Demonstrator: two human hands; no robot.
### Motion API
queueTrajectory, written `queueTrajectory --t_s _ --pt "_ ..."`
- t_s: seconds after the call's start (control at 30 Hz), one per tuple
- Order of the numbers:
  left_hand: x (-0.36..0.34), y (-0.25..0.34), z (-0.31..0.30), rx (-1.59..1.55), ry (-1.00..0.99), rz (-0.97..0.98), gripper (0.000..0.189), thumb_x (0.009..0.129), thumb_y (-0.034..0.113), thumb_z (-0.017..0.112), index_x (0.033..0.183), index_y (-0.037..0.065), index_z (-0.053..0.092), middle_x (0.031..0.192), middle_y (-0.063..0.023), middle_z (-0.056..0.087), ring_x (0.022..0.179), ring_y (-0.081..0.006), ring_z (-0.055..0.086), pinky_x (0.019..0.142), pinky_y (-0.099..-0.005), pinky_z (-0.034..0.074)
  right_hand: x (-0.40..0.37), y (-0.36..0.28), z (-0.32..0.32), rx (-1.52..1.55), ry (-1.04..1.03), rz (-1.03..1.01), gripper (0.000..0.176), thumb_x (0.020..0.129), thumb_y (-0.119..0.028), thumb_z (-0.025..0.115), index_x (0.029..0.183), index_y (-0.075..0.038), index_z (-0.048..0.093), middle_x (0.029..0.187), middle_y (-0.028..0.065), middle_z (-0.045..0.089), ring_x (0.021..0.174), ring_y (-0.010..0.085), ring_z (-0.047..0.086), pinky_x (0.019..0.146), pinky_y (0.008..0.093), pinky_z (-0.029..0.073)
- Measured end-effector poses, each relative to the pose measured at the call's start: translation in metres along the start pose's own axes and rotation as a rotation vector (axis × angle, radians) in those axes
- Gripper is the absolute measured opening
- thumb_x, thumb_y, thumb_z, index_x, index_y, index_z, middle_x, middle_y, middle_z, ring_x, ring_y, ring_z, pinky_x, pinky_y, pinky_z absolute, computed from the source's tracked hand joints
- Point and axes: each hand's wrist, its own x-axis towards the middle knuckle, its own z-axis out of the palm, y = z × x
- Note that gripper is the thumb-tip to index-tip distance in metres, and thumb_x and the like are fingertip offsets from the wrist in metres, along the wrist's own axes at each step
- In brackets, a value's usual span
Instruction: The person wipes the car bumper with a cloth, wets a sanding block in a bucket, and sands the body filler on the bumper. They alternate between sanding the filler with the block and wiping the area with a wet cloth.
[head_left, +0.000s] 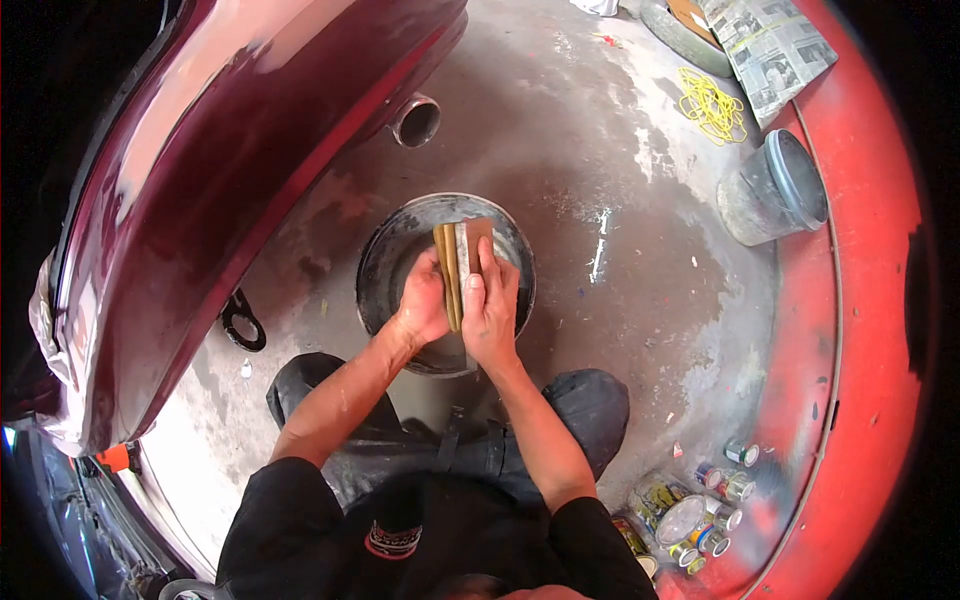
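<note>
Above a round dark basin (375,240), my two hands are close together. My left hand (423,300) grips a yellowish-tan layered pad (446,270), upright on edge; it could be folded sandpaper or a thin sponge. Against its right side is a flat brown block with a pale grey edge (461,245), which looks like a sanding block. My right hand (490,308) is closed around this block, with the index finger stretched along its brown face. Pad and block seem to touch. What the basin holds is mostly hidden by my hands.
At the left, a maroon car bumper (230,190) with sanded patches leans in close. A grey bucket (765,190), a yellow cord (712,105) and a red panel (870,250) are to the right. Several paint cans (685,520) stand at lower right. An exhaust pipe (416,122) lies beyond the basin.
</note>
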Motion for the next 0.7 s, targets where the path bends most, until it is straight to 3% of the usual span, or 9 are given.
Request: queueTrajectory --t_s 0.17,0.33,0.4,0.47,0.5,0.53,0.57,0.63,0.7 --pt "-0.002 0.003 0.027 0.203 0.191 0.18 0.049 0.11 0.033 0.056 0.152 0.01 0.047 0.148 -0.0074 0.055 0.128 -0.0172 0.058 0.11 -0.0369 0.049 0.004 -0.001 0.004 0.166 -0.026 0.103 0.069 0.105 -0.04 0.062 0.159 -0.005 0.039 0.14 0.026 0.049 0.137 0.0421 0.046 0.119 0.0498 0.035" --pt "0.004 0.001 0.013 0.456 0.413 0.236 0.053 0.106 0.038 0.065 0.145 0.004 0.053 0.133 -0.0077 0.061 0.122 -0.0161 0.057 0.103 -0.0345 0.049 0.012 -0.016 0.006 0.466 -0.211 0.338 0.083 0.098 -0.044 0.073 0.161 -0.005 0.034 0.155 0.0233 0.043 0.145 0.035 0.041 0.122 0.0468 0.032" --pt "0.006 0.011 0.008 0.576 0.423 0.179 0.052 0.104 0.037 0.067 0.143 0.004 0.057 0.13 -0.006 0.064 0.122 -0.016 0.056 0.105 -0.0334 0.046 0.013 -0.012 0.006 0.476 -0.164 0.361 0.075 0.1 -0.038 0.072 0.158 -0.004 0.039 0.14 0.0164 0.057 0.131 0.0282 0.055 0.111 0.0412 0.043" --pt "0.014 0.013 -0.016 0.777 0.399 0.212 0.06 0.106 0.055 0.053 0.137 0.005 0.066 0.131 -0.0065 0.066 0.123 -0.0196 0.058 0.106 -0.0391 0.045 0.014 0.006 0.004 0.522 -0.141 0.434 0.068 0.103 -0.036 0.068 0.157 -0.003 0.041 0.12 0.0105 0.067 0.111 0.0221 0.067 0.096 0.0375 0.054" --pt "0.015 0.019 -0.026 0.827 0.423 0.069 0.061 0.106 0.054 0.052 0.137 0.004 0.066 0.13 -0.0086 0.068 0.122 -0.0207 0.059 0.106 -0.0395 0.045 0.02 0.001 -0.009 0.674 -0.101 0.666 0.06 0.104 -0.035 0.066 0.151 -0.004 0.048 0.11 0.0081 0.07 0.091 0.0184 0.071 0.077 0.0324 0.059" --pt "0.016 0.025 -0.035 0.875 0.441 -0.072 0.062 0.106 0.054 0.052 0.137 0.003 0.066 0.128 -0.0106 0.07 0.121 -0.0218 0.061 0.105 -0.0399 0.045 0.029 -0.016 -0.029 0.841 -0.046 0.76 0.055 0.105 -0.04 0.063 0.146 -0.005 0.053 0.112 0.011 0.07 0.086 0.0214 0.072 0.07 0.0341 0.062" --pt "0.022 0.02 -0.06 1.23 0.341 -0.216 0.054 0.103 0.046 0.058 0.129 0.0 0.07 0.117 -0.0167 0.074 0.109 -0.0261 0.067 0.098 -0.0403 0.05 0.032 -0.011 -0.041 0.915 -0.021 0.76 0.055 0.105 -0.044 0.061 0.143 -0.004 0.055 0.112 0.0118 0.07 0.086 0.0228 0.073 0.072 0.0352 0.062" --pt "0.032 -0.003 -0.11 1.809 -0.195 -0.699 0.041 0.101 0.036 0.061 0.124 0.004 0.074 0.12 -0.0166 0.075 0.103 -0.0277 0.07 0.089 -0.0454 0.053 0.037 -0.002 -0.057 0.995 0.031 0.831 0.061 0.106 -0.055 0.052 0.133 0.0 0.06 0.113 0.0144 0.071 0.085 0.0261 0.074 0.073 0.0389 0.064" --pt "0.025 -0.036 -0.125 2.126 -0.375 -0.84 0.046 0.092 0.039 0.07 0.115 0.0 0.075 0.107 -0.0207 0.077 0.1 -0.0352 0.074 0.088 -0.0489 0.057 0.039 0.002 -0.07 1.176 -0.015 0.914 0.067 0.105 -0.061 0.048 0.13 0.0 0.062 0.113 0.0159 0.072 0.084 0.0263 0.074 0.073 0.0403 0.064"
